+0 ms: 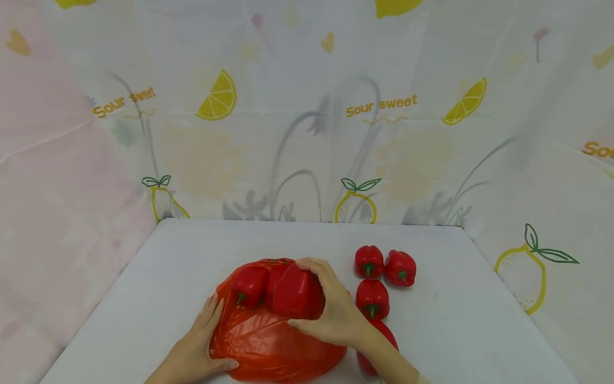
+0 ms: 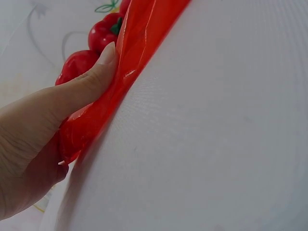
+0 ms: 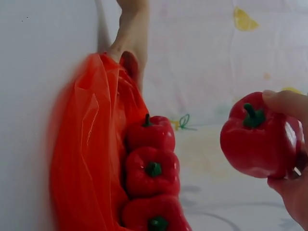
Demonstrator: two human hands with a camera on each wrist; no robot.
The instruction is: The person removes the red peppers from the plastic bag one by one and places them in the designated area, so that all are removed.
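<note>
An orange-red plastic bag (image 1: 288,346) lies on the table, with red bell peppers (image 1: 249,285) with green stems in its mouth. My left hand (image 1: 194,341) grips the bag's left side; the left wrist view shows the thumb (image 2: 91,79) pressed against the plastic. Above the bag my right hand (image 1: 336,314) holds another red bell pepper (image 3: 257,139) between thumb and fingers. In the right wrist view that pepper is apart from three peppers (image 3: 153,171) lined up at the bag's opening. The bag's inside is mostly hidden.
Several more red bell peppers (image 1: 372,298) stand on the white table (image 1: 455,330) to the right of the bag, one partly hidden by my right forearm. A lemon-printed cloth (image 1: 288,160) hangs behind the table's far edge.
</note>
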